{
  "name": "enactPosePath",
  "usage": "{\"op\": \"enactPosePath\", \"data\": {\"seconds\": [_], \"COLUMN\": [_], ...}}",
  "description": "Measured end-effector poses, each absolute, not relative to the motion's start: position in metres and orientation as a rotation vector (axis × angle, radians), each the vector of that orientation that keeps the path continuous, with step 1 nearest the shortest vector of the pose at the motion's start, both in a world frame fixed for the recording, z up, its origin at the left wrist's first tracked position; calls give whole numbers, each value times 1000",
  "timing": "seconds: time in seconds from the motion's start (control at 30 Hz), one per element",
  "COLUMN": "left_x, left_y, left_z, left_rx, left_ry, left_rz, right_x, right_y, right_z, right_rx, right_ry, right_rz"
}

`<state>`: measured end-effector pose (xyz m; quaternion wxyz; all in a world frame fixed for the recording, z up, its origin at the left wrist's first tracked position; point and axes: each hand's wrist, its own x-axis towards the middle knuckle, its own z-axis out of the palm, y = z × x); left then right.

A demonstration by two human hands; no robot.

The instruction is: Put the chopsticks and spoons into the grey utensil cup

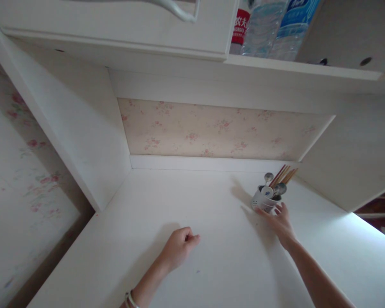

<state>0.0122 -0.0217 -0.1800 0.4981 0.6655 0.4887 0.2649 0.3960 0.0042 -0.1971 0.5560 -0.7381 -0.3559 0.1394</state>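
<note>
A white perforated utensil holder (260,201) stands on the white desktop (208,196) near the back right. Several chopsticks (284,175), a metal spoon (279,189), a smaller spoon (268,176) and a white spoon with a blue mark (267,192) stick out of its top. My right hand (279,221) is at the holder's front, thumb by its lower left side and fingers spread on the right; firm contact cannot be made out. Over the middle of the desktop, my left hand (179,247) is curled into a loose fist, with nothing visible in it.
White side panels (80,124) flank the desktop, and floral wallpaper (192,130) shows behind it. Overhead is a cabinet (115,30) with a handle (179,10). Plastic bottles (265,30) stand on the open shelf at upper right.
</note>
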Motion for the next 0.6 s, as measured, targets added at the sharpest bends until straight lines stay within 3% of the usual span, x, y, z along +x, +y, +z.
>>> {"op": "enactPosePath", "data": {"seconds": [0.2, 0.4, 0.5, 0.6], "left_x": [13, 15, 15, 13], "left_y": [-21, -23, -23, -21], "left_z": [-178, -178, -179, -182], "left_rx": [1602, 1620, 1624, 1611], "left_ry": [1173, 1205, 1167, 1126], "left_rz": [643, 652, 693, 757], "right_x": [350, 221, 162, 131], "right_y": [-41, -48, -35, -22], "right_z": [-188, -157, -161, -180], "right_rx": [-1748, -1357, -1235, -1254], "right_ry": [-818, -1148, -1280, -1371], "right_rz": [226, 917, 1111, 1091]}}
